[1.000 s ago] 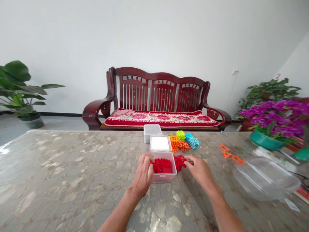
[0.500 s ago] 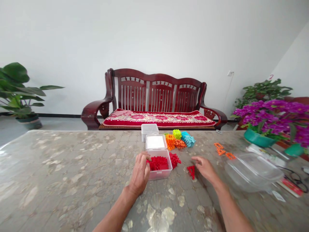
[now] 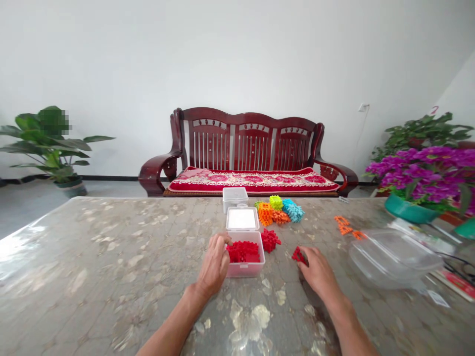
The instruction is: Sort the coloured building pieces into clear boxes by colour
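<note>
Living room with a pale wall (image 3: 237, 54), a dark wooden bench (image 3: 253, 141) bearing a red patterned cushion (image 3: 256, 183), and, in the foreground, a table (image 3: 122, 277) under a floral cover. The open box (image 3: 244, 271), translucent and holding red pieces (image 3: 245, 250), stands near the middle, its lid (image 3: 242, 218) tilted back. The left hand (image 3: 215, 261) lies at the box's left wall, fingers curled over the rim; whether it grips cannot be told. The right hand (image 3: 316, 269) is narrow, thumb and fingers closed about 1 small red piece (image 3: 297, 254), well apart from the box. Just right of the box sits a red cluster (image 3: 270, 240). Behind it are 2 orange clusters (image 3: 265, 213), 1 yellow-green cluster (image 3: 275, 202) and a blue cluster (image 3: 293, 210). Far right: loose orange pieces (image 3: 343, 226), a clear container (image 3: 393, 262) and purple flowers (image 3: 426, 170).
</note>
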Tool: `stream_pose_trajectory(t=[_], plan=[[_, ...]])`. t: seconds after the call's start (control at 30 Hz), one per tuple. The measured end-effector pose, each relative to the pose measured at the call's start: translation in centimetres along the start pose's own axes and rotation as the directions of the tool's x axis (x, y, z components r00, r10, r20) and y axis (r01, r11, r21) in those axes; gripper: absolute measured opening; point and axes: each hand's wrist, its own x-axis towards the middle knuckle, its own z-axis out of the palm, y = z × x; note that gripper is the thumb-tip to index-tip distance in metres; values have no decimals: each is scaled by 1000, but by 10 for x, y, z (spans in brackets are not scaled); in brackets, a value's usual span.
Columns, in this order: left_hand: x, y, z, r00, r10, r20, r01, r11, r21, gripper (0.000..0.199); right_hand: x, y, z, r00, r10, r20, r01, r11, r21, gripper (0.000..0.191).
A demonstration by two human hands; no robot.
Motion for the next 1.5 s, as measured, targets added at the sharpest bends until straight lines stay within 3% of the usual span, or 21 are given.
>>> stream_pose_trajectory(t=[0.1, 0.23, 0.5, 0.77, 1.5], plan=[[-4, -2, 0, 1000, -11, 0, 11, 1000, -7, 20, -2, 3, 0, 998, 61, 7, -61, 996, -72, 35], [-8, -9, 8, 999, -17, -39, 16, 999, -38, 20, -4, 0, -1, 998, 59, 23, -54, 986, -160, 35], [-13, -17, 18, 991, -79, -109, 67, 992, -109, 21, -7, -7, 3, 993, 118, -3, -117, 982, -151, 38], [-14, -16, 23, 981, -92, -172, 61, 982, -179, 24, -7, 7, 12, 999, 41, -12, -42, 989, -140, 39], [-16, -16, 22, 987, -82, -141, 57, 983, -176, 30, -8, 19, 16, 997, -67, -40, 61, 988, -142, 41]])
